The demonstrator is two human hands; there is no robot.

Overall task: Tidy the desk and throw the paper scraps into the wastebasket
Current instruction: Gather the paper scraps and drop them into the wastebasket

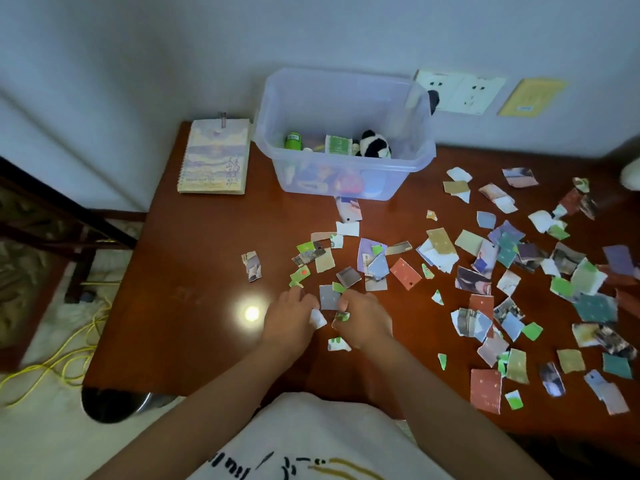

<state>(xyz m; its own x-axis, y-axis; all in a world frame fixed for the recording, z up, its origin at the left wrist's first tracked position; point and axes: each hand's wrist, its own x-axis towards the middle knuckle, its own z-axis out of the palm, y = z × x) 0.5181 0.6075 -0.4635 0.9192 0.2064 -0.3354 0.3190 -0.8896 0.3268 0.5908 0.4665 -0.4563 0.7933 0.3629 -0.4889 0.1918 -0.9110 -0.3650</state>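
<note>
both hands are working at the near middle of the worktop (194, 271). the left hand (289, 323) is curling its fingers (304, 301) around a small white scrap (317, 319); the right hand (363, 320) is pinching a green-and-white scrap (341, 317) with its fingers narrow. between the two hands a grey scrap (328, 296) is lying flat on the wood, touching both.

the paper scraps (519, 271) are lying mostly from 1 to 4 o'clock of the hands, well apart from them, with a smaller cluster just beyond the fingertips at 12 o'clock. the wastebasket (114, 405) is showing only as a dark rim under the worktop's near left corner, at 8 o'clock.

risks noted:
- each hand is holding only one or two pieces, so loose edges are likely to slip out during the carry and land on the floor.
- the basket mouth is partly hidden under the worktop edge, so a drop from above is likely to miss.
- sweeping pieces leftward is risking pushing them off the edge.
- the clear storage box (346, 133) and notebook (216, 157) at 12 and 11 o'clock are sitting close enough for scraps to slide against or under them.
</note>
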